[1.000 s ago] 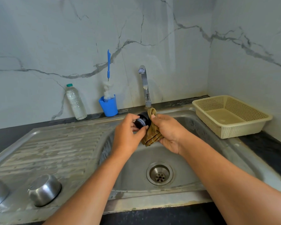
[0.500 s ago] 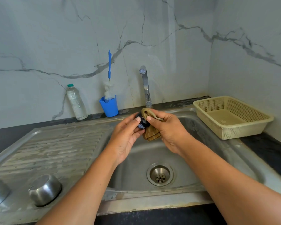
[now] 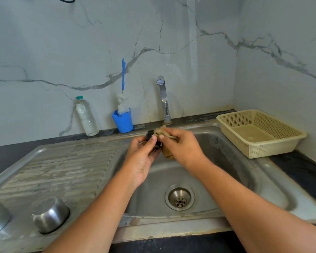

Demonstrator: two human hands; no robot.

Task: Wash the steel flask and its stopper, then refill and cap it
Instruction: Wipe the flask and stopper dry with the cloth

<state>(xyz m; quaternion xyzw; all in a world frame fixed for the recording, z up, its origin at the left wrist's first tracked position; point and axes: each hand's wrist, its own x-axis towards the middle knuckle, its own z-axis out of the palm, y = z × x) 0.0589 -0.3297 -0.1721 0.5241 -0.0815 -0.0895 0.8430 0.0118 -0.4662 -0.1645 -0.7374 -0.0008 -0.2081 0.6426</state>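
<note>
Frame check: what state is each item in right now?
stopper, gripped in left hand over the sink.
cloth, pinched by right hand against the stopper.
tap, no water visibly running.
plastic bottle, upright, capped.
brush, standing in blue cup.
steel cup, upside down on drainboard.

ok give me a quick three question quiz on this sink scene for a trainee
1. True or false: the left hand grips the stopper.
2. The right hand holds: A a sponge, B a brown cloth, C a spoon.
3. Fill in: the bottle brush stands in a blue ____.
Key: 1 true; 2 B; 3 cup.
</note>
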